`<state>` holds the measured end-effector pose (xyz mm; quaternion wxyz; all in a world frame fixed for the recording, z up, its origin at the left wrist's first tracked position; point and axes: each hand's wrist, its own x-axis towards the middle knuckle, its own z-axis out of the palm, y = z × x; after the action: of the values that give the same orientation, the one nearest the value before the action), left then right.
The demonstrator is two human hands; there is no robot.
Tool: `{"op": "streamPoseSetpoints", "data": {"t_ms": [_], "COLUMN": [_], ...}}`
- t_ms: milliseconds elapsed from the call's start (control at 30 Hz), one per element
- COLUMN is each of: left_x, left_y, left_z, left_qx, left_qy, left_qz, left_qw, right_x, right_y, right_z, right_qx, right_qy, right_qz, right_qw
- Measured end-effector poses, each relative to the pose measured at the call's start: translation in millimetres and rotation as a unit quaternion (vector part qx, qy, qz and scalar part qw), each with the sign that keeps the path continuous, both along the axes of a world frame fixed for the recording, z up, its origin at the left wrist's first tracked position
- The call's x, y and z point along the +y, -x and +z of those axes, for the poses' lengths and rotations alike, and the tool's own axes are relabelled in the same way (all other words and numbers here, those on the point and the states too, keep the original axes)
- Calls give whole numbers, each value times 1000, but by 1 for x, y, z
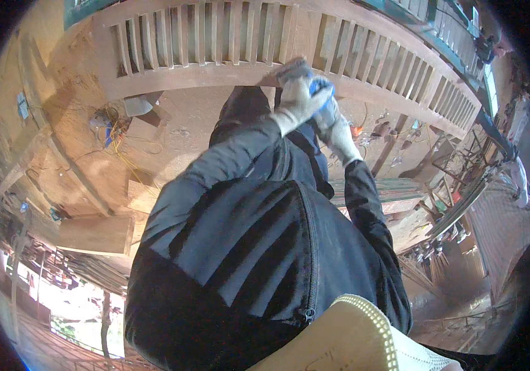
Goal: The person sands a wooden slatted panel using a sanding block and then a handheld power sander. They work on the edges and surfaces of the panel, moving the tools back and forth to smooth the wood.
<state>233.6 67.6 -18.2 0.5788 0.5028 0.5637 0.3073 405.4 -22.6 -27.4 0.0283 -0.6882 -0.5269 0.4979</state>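
Observation:
Both my hands wear white gloves with blue on them and meet at the near edge of a long slatted wooden panel (258, 73). My left hand (297, 102) is closed round a flat, greyish, pad-like piece (293, 69), whose far end juts out over the panel's near rail. Its exact kind is not clear. Pressed close beside it, my right hand (333, 120) has bent fingers against the left one. Whatever lies between the two palms is hidden. Row upon row of narrow upright slats fills the panel's frame, with a wider piece near the middle.
On the dusty floor at left lie yellow cords (116, 145) and a pale container (140, 105). A wooden box-like piece (95, 235) stands farther left. Stacked boards (379, 190) lie right of my legs. An orange object (356, 132) rests below the panel. People are at the far right.

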Motion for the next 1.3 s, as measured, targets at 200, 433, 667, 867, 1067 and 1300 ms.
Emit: {"op": "streamPoseSetpoints", "data": {"t_ms": [200,433,667,867,1067,1300], "left_x": [-17,-4,23,167,209,15], "left_y": [25,-9,11,-3,30,9], "left_z": [5,9,18,-27,-36,-3], "left_qx": [4,-16,8,22,-8,-14], "left_qy": [57,69,22,-50,-143,-1], "left_qz": [76,64,72,52,-23,33], "left_qw": [995,995,997,997,989,999], "right_x": [31,35,45,173,196,27], "right_y": [33,-1,9,35,55,10], "right_z": [40,40,17,31,28,5], "right_qx": [6,20,26,43,77,-46], "right_qy": [75,35,49,-35,-36,-6], "right_qz": [28,23,68,-58,-48,56], "right_qw": [997,999,996,997,995,997]}}
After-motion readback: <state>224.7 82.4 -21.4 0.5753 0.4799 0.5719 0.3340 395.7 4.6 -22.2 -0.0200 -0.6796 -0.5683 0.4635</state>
